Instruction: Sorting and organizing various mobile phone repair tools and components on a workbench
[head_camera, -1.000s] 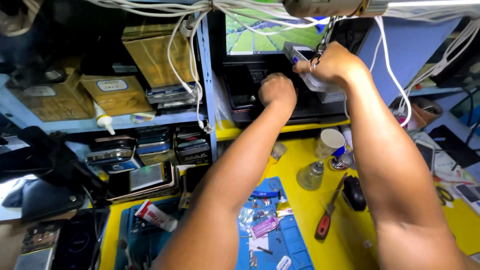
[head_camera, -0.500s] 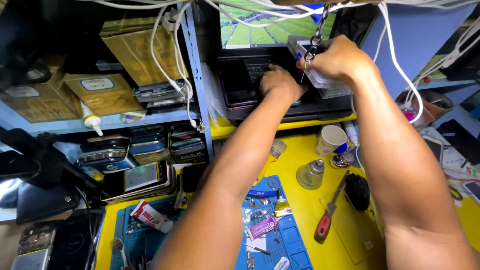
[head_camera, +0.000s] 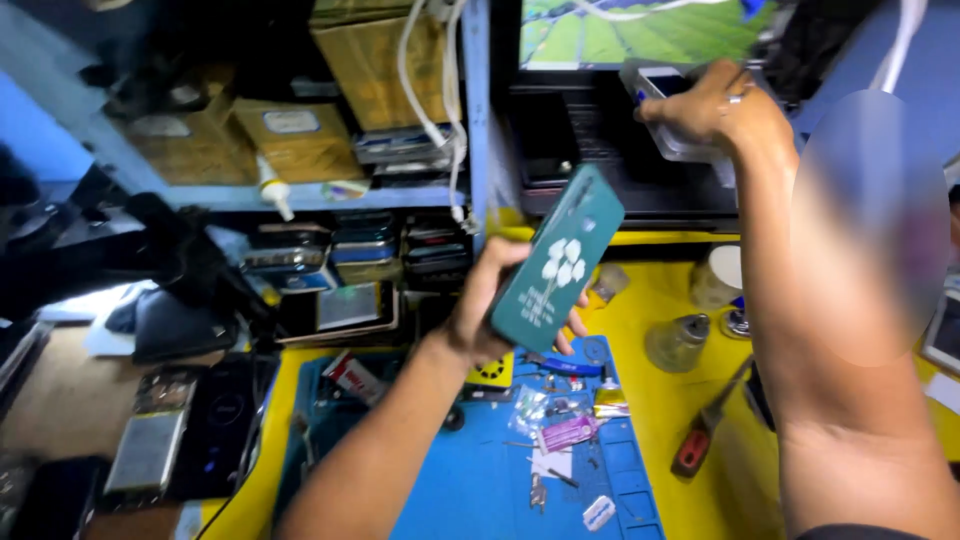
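Yellow bench (head_camera: 660, 400) carries a blue work mat (head_camera: 480, 480) — small parts scattered on it. Cluttered blue shelf (head_camera: 330, 195) behind. Left hand (head_camera: 490, 310) grips a green phone (head_camera: 555, 262) above the mat; right hand (head_camera: 715, 110) clasps a clear case (head_camera: 665, 130) — raised near the screen (head_camera: 640, 30).

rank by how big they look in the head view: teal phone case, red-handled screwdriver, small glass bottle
1. teal phone case, though it is held nearer the camera
2. red-handled screwdriver
3. small glass bottle

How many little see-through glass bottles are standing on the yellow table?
2. One small clear glass bottle stands beside the red-handled screwdriver; another clear jar stands behind it, nearer the black laptop. More may hide behind the right arm.
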